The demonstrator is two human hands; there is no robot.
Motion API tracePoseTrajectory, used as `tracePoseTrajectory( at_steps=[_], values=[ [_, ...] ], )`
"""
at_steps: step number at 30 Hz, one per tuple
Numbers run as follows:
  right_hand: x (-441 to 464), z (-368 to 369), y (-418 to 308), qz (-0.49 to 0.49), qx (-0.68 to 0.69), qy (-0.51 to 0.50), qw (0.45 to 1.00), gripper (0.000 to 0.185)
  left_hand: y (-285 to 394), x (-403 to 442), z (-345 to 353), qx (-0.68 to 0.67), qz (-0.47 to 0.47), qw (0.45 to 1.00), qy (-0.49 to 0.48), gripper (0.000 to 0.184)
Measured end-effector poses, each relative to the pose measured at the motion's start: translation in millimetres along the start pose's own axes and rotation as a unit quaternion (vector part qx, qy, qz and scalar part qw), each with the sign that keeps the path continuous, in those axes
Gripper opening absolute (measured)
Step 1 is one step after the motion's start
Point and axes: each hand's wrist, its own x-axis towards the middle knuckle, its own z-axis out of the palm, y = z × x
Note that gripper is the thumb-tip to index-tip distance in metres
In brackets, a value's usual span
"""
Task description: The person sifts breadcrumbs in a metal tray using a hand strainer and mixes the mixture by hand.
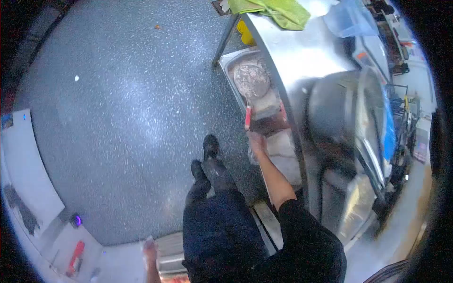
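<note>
My right hand [257, 142], in a clear plastic glove, reaches to the lower shelf under a steel table. It is at the near edge of the trays there, just below a red handle [248, 118]; I cannot tell whether it touches the handle. A metal tray [228, 60] on that shelf holds a round, pale, powdery-looking mass [252, 80]. Closer to me lies a white-covered container [283, 158]. My left hand [150, 250], also gloved, hangs low at the bottom left beside a steel surface [171, 250]. The fingers of both hands are blurred or partly hidden.
Above the shelf, the steel table [288, 45] carries a green cloth [283, 13], a large dark pot [332, 113] and a translucent blue container [351, 19]. Speckled grey floor [127, 108] stretches left of my shoes [211, 146]. A white counter [33, 160] stands far left.
</note>
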Motion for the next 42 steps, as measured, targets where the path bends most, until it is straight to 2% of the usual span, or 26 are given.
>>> tracePoseTrajectory(
  at_steps=[1,2,4,6,8,9,10,11,13,14,15,16,17,19,20,23,25,26,27,28,29,31,33,35,42],
  values=[
    [40.2,-0.2,-13.1,0.055,-0.016,-0.039,0.998,0.036,47.4,14.3,56.7,0.471,0.0,0.882,0.016,0.045],
    [69.4,-1.8,-24.0,0.111,-0.035,-0.08,0.99,0.037,94.1,27.7,114.0,0.55,0.008,0.835,0.008,0.044],
    [89.3,-19.0,-62.7,0.187,0.169,0.028,0.967,0.043,154.6,53.0,198.8,0.519,0.04,0.854,-0.01,0.042],
    [125.8,7.3,-56.6,0.208,0.345,0.053,0.914,0.042,193.5,82.6,265.4,0.462,0.046,0.885,-0.026,0.041],
    [117.5,25.6,-54.7,0.191,0.385,0.102,0.897,0.044,193.1,108.3,301.4,0.392,-0.015,0.919,-0.041,0.029],
    [103.0,14.8,-68.2,0.158,0.339,0.14,0.917,0.047,203.7,128.5,327.4,0.4,0.018,0.915,-0.05,0.028],
    [92.1,4.1,-75.7,0.162,0.325,0.144,0.92,0.048,217.0,150.1,356.0,0.404,0.052,0.911,-0.06,0.028],
    [81.4,-6.3,-82.8,0.166,0.312,0.147,0.924,0.049,233.4,171.1,383.6,0.349,0.054,0.932,-0.082,0.028],
    [75.0,-25.6,-94.9,0.239,0.367,0.092,0.894,0.047,269.1,203.4,425.6,0.238,0.009,0.965,-0.105,0.028],
    [71.8,-65.5,-110.7,0.29,0.27,0.007,0.918,0.04,292.1,210.8,439.4,0.186,-0.047,0.975,-0.108,0.028],
    [80.9,-43.2,-56.1,0.12,-0.009,0.126,0.985,0.039,306.4,209.5,447.6,0.136,-0.106,0.979,-0.112,0.029],
    [90.9,-21.6,2.3,-0.068,-0.287,0.222,0.929,0.039,310.3,204.5,454.4,0.12,-0.062,0.987,-0.091,0.029],
    [97.3,-35.3,12.9,-0.054,-0.28,0.354,0.891,0.036,294.4,200.9,452.1,0.135,-0.083,0.983,-0.091,0.03],
    [115.7,-59.4,41.4,-0.027,-0.254,0.45,0.856,0.032,250.0,181.9,424.5,0.174,-0.115,0.974,-0.091,0.03],
    [124.6,-63.7,59.0,-0.017,-0.232,0.416,0.879,0.031,247.9,172.8,407.2,0.273,-0.06,0.956,-0.085,0.03],
    [144.8,-73.8,102.8,0.02,-0.155,0.293,0.943,0.028,188.0,140.3,329.0,0.41,-0.018,0.908,-0.083,0.031],
    [148.4,-79.2,118.9,0.039,-0.1,0.202,0.973,0.028,118.5,93.4,260.3,0.563,0.047,0.819,-0.097,0.03],
    [145.8,-83.1,115.3,0.062,-0.025,0.176,0.982,0.028,91.5,66.8,230.4,0.665,0.101,0.731,-0.115,0.029],
    [143.2,-87.3,111.2,0.088,0.049,0.154,0.983,0.028,49.1,44.2,203.0,0.632,-0.065,0.766,-0.101,0.028],
    [135.4,-98.1,96.8,0.123,0.171,0.147,0.967,0.027,18.9,23.9,178.6,0.579,-0.227,0.779,-0.083,0.028],
    [129.7,-105.8,84.1,0.154,0.29,0.135,0.935,0.027,11.0,2.3,160.8,0.587,-0.197,0.78,-0.094,0.026],
    [126.4,-115.1,67.7,0.073,0.269,0.206,0.938,0.028,-0.3,-45.0,135.7,0.602,-0.137,0.779,-0.112,0.022],
    [114.6,-120.0,50.3,0.069,0.21,0.258,0.941,0.029,-6.2,-87.4,121.2,0.614,-0.075,0.775,-0.129,0.018],
    [101.8,-121.9,35.1,0.102,0.139,0.295,0.94,0.03,-6.5,-100.1,121.4,0.61,-0.074,0.778,-0.132,0.019],
    [52.6,-122.9,16.8,0.216,0.062,0.273,0.936,0.034,-18.8,-93.6,138.5,0.598,-0.083,0.788,-0.121,0.023]
  ],
)
